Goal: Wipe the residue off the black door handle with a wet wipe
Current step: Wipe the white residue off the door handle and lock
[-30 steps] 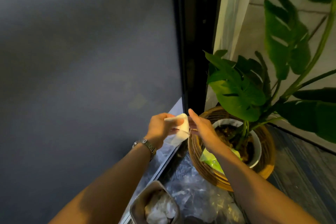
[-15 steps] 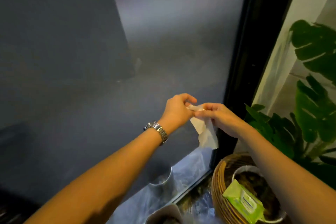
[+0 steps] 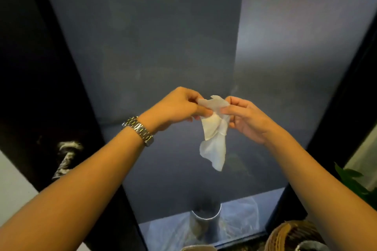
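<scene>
A white wet wipe (image 3: 214,136) hangs partly unfolded in front of a frosted glass door panel (image 3: 153,36). My left hand (image 3: 179,106), with a metal watch on its wrist, pinches the wipe's top left corner. My right hand (image 3: 244,118) pinches the top right edge, and the rest of the wipe dangles below both hands. No black door handle is plainly visible; a dark door frame (image 3: 51,67) runs down the left, with a pale blurred object (image 3: 65,157) on it that I cannot identify.
A woven basket (image 3: 289,236) with a plant pot stands at the bottom right, with green leaves (image 3: 353,181) above it. A reflected bin (image 3: 206,222) shows low in the glass. Another dark frame (image 3: 346,108) borders the right side.
The view swung up and left, away from the plant and basket. The wipe went from a folded wad to a hanging, partly opened sheet, and both hands rose with it.
</scene>
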`<state>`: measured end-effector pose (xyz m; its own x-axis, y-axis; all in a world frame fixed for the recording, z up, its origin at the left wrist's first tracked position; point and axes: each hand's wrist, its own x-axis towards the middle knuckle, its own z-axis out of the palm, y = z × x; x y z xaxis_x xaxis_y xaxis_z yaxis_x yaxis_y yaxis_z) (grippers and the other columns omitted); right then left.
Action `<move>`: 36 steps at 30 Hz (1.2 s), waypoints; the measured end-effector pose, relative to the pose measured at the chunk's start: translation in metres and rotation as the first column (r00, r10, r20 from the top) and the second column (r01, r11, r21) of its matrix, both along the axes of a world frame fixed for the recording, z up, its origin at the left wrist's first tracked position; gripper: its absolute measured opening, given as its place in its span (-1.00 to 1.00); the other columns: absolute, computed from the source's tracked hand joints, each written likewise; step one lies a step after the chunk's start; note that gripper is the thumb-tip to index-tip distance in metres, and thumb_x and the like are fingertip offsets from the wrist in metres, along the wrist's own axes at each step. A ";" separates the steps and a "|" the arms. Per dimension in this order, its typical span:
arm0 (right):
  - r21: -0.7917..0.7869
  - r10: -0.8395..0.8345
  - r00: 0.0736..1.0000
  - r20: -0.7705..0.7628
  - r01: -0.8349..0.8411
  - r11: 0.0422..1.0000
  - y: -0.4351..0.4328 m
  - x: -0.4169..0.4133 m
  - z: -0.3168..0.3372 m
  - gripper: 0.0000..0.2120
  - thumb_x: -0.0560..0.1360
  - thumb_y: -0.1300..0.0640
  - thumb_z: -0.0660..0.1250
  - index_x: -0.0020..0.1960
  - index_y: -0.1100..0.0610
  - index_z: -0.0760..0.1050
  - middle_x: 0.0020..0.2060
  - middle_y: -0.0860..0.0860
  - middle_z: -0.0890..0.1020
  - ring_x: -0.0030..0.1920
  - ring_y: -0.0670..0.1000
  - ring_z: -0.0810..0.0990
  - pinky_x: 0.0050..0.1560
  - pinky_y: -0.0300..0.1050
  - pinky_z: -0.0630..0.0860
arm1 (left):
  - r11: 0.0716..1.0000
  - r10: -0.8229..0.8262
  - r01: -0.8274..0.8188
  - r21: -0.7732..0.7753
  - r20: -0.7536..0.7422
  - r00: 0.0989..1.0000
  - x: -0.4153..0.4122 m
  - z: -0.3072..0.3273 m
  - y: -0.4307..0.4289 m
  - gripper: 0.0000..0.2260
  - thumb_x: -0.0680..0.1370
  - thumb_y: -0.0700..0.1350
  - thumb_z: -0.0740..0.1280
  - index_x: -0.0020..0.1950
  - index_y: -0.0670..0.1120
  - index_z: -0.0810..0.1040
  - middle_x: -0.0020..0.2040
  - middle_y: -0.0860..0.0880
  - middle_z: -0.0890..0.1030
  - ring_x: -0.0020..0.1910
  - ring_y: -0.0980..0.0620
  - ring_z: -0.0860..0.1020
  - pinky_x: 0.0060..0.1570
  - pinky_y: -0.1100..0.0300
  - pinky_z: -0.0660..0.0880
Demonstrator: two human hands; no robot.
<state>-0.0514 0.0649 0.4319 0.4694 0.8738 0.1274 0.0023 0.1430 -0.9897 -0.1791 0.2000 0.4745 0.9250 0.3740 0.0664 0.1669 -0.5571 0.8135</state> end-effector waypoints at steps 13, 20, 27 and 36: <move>0.029 0.053 0.998 0.023 -0.054 0.998 0.046 -0.032 0.009 -0.85 0.53 0.36 0.22 -0.03 0.23 0.55 -0.36 -0.02 0.68 -0.29 -0.04 0.65 -0.18 -0.17 0.62 | 0.855 0.248 -0.111 -0.507 0.212 0.945 -0.033 -0.019 0.023 -0.79 0.51 -0.35 0.14 -0.15 -0.11 0.49 -0.12 -0.16 0.52 -0.12 -0.07 0.50 -0.17 0.17 0.50; 0.011 0.080 0.997 -0.021 -0.080 0.997 0.060 -0.034 0.003 -0.87 0.54 0.24 0.27 0.00 0.23 0.58 -0.31 0.02 0.67 -0.27 -0.05 0.66 -0.11 -0.14 0.62 | 0.907 0.345 -0.246 -0.343 0.266 0.900 -0.041 -0.027 0.030 -0.83 0.54 -0.14 0.27 0.09 -0.15 0.53 -0.03 -0.12 0.64 -0.09 -0.03 0.60 -0.06 0.09 0.53; -0.030 -0.027 0.986 0.165 0.032 0.999 0.066 -0.037 0.003 -0.77 0.55 0.32 0.22 -0.17 0.15 0.60 -0.39 -0.06 0.67 -0.37 -0.10 0.66 -0.26 -0.26 0.59 | 0.960 0.273 -0.241 -0.144 0.276 0.922 -0.037 -0.021 0.028 -0.84 0.42 -0.07 0.43 -0.06 -0.11 0.61 -0.18 -0.04 0.64 -0.25 0.15 0.57 -0.24 0.31 0.50; -0.027 -0.178 0.958 0.223 0.189 0.982 0.068 -0.025 -0.001 -0.73 0.45 0.40 0.22 -0.36 0.17 0.51 -0.44 0.00 0.54 -0.39 -0.08 0.53 -0.32 -0.24 0.57 | 0.933 0.336 -0.293 -0.210 0.214 0.917 -0.034 -0.028 0.039 -0.70 0.44 -0.10 0.39 -0.43 -0.08 0.35 -0.47 0.04 0.38 -0.48 0.15 0.36 -0.49 0.38 0.29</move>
